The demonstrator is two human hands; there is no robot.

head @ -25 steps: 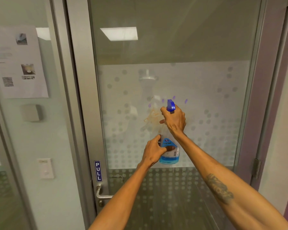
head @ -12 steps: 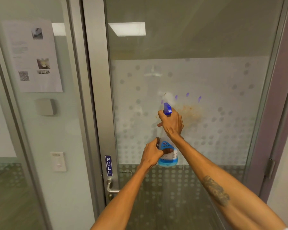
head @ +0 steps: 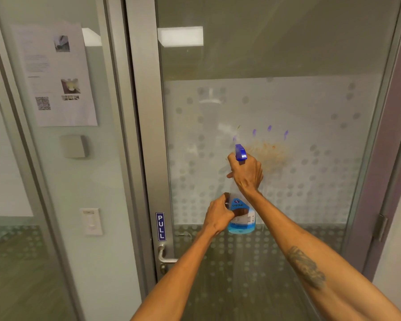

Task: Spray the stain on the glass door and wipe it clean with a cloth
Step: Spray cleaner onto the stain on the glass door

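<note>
A clear spray bottle point(head: 242, 218) with blue liquid and a blue trigger head is held upright in front of the glass door point(head: 310, 100). My right hand point(head: 247, 173) wraps the bottle's neck and trigger. My left hand point(head: 218, 216) grips the bottle's body from the left. A brownish-orange stain point(head: 270, 151) spreads on the frosted, dotted glass just right of the nozzle. Small purple marks point(head: 269, 129) sit above the stain. No cloth is in view.
The door's metal frame point(head: 146, 135) carries a blue PULL sign point(head: 160, 226) and a lever handle point(head: 166, 257). Left of it a glass panel holds a paper notice point(head: 56, 75), a grey box point(head: 74, 146) and a white switch point(head: 91, 221). A hinge point(head: 381, 228) is at right.
The view has shifted left, so the door and stain now sit further right. The stain, earlier behind my right hand, shows fully beside the nozzle. Both hands keep their hold on the bottle.
</note>
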